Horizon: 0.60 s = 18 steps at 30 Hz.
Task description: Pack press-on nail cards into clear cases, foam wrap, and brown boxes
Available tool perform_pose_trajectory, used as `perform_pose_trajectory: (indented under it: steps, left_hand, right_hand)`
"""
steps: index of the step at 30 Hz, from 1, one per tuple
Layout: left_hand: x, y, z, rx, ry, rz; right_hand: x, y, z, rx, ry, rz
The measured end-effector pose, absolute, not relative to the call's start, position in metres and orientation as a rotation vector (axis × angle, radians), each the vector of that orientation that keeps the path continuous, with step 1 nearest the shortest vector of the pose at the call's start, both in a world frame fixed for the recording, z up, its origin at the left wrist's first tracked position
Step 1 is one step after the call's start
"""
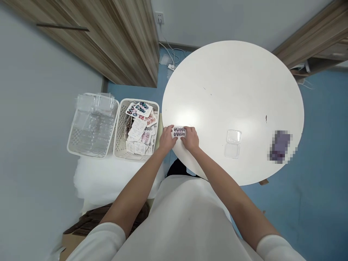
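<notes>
A: Where's the card (178, 131)?
B: Left edge of the surface (233, 79), left hand (166, 138) and right hand (191, 138) each curled, pinching an end. Long axis runs between them, neither's nearer tbh.

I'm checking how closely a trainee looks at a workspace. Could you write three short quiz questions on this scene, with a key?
1. Which hand or hands hold the card of shiny pieces?
2. True or false: the clear case on the round white table lies open.
3. Fill in: the basket nearer the table holds a pile of ____.

Key:
1. Both, the left hand and the right hand.
2. True.
3. Cards.
</notes>
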State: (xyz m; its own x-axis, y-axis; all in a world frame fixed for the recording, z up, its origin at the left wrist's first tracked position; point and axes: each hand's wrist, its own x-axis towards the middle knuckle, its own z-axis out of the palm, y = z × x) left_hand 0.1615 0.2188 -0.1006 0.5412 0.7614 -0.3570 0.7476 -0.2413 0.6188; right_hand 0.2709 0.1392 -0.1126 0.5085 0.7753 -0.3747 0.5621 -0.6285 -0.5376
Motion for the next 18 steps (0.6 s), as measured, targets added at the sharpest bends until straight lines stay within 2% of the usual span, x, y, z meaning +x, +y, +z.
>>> perform_pose_trajectory:
  steps: [10, 18]
  left_hand:
    - [0.155, 0.208, -0.108, 2.084, 1.076, 0.158]
    - [0.169, 0.172, -0.098, 2.098, 0.848, 0.187]
  right_hand:
    - [0.273, 0.124, -0.118, -2.232, -1.240, 0.816]
    - [0.304, 0.063, -0.097, -2.118, -1.357, 0.782]
